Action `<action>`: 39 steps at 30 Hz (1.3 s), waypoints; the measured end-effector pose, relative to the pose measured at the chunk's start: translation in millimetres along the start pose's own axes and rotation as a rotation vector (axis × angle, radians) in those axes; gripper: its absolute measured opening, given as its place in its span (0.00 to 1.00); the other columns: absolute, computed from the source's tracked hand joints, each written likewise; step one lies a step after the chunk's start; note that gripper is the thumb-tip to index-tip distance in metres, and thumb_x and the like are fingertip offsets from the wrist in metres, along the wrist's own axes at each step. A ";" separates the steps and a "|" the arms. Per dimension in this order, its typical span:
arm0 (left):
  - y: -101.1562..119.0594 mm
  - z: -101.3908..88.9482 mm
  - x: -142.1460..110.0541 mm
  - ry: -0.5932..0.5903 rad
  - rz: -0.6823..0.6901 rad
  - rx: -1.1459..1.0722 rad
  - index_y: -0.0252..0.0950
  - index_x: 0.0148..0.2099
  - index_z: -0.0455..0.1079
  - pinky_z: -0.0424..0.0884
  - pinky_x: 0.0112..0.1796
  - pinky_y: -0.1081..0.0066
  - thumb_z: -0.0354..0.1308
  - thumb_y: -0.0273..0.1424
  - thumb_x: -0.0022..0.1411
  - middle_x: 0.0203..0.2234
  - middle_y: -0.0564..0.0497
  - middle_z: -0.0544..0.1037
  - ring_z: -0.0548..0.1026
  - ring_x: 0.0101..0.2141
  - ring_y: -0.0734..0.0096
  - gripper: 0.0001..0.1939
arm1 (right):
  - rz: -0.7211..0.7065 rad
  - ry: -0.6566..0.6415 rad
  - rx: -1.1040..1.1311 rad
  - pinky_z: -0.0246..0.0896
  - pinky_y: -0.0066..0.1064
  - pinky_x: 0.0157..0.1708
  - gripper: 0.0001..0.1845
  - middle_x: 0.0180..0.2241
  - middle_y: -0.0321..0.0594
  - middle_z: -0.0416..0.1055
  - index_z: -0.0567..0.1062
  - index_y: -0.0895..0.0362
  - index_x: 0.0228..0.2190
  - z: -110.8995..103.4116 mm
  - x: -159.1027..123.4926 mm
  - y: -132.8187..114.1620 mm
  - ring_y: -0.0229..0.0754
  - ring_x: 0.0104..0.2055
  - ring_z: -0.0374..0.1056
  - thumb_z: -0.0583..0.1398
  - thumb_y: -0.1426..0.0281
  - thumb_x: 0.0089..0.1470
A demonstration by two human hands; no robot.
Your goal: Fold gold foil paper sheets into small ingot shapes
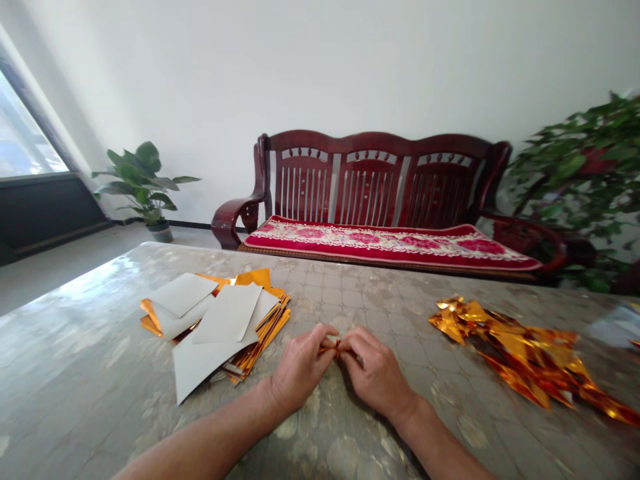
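My left hand [306,360] and my right hand [373,370] meet over the middle of the table, fingertips pinched together. Between them is a small piece of gold foil paper [338,347], mostly covered by my fingers; its exact shape cannot be made out. To the left of my left hand lies a loose stack of gold foil paper sheets [265,337], several with their white backs up. Farther off to the right of my right hand spreads a pile of folded gold foil pieces [520,347], shiny and pointed.
A patterned tablecloth [345,427] covers the table. Beyond its far edge stands a dark red wooden bench [370,180] with a red floral cushion [390,243]. A potted plant [145,180] is at the back left, a leafy plant [585,180] at the right. Clear plastic [617,325] lies at the right edge.
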State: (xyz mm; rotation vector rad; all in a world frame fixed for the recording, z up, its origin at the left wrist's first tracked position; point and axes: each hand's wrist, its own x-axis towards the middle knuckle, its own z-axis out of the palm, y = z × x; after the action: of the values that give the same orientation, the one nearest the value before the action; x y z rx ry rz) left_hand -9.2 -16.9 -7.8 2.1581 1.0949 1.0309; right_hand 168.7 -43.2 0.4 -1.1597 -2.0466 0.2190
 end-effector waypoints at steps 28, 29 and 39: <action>-2.5 -4.9 3.0 0.017 -0.102 0.206 0.42 0.44 0.72 0.69 0.38 0.73 0.60 0.27 0.61 0.33 0.54 0.81 0.78 0.36 0.68 0.09 | 0.226 0.024 -0.008 0.72 0.35 0.38 0.23 0.38 0.36 0.81 0.69 0.49 0.54 3.9 -4.5 11.2 0.45 0.37 0.78 0.56 0.74 0.57; -4.2 -4.6 3.5 0.008 -0.106 0.199 0.42 0.42 0.74 0.69 0.38 0.73 0.60 0.27 0.61 0.32 0.54 0.81 0.78 0.36 0.68 0.06 | 0.214 0.032 -0.041 0.72 0.34 0.37 0.21 0.38 0.36 0.81 0.71 0.49 0.52 3.3 -4.3 12.3 0.44 0.37 0.78 0.57 0.74 0.57; -4.5 -10.2 6.0 -0.062 0.005 0.251 0.43 0.37 0.78 0.65 0.36 0.75 0.58 0.34 0.66 0.31 0.54 0.80 0.77 0.34 0.71 0.08 | 0.193 -0.015 -0.205 0.65 0.28 0.32 0.11 0.32 0.37 0.76 0.80 0.50 0.35 -10.3 2.4 6.7 0.41 0.34 0.74 0.58 0.74 0.57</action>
State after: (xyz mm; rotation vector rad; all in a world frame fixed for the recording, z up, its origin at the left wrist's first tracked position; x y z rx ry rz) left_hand -17.1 -8.4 -2.6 2.3725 1.2462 0.8605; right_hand 179.5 -39.5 5.6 -1.4880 -2.0051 0.1132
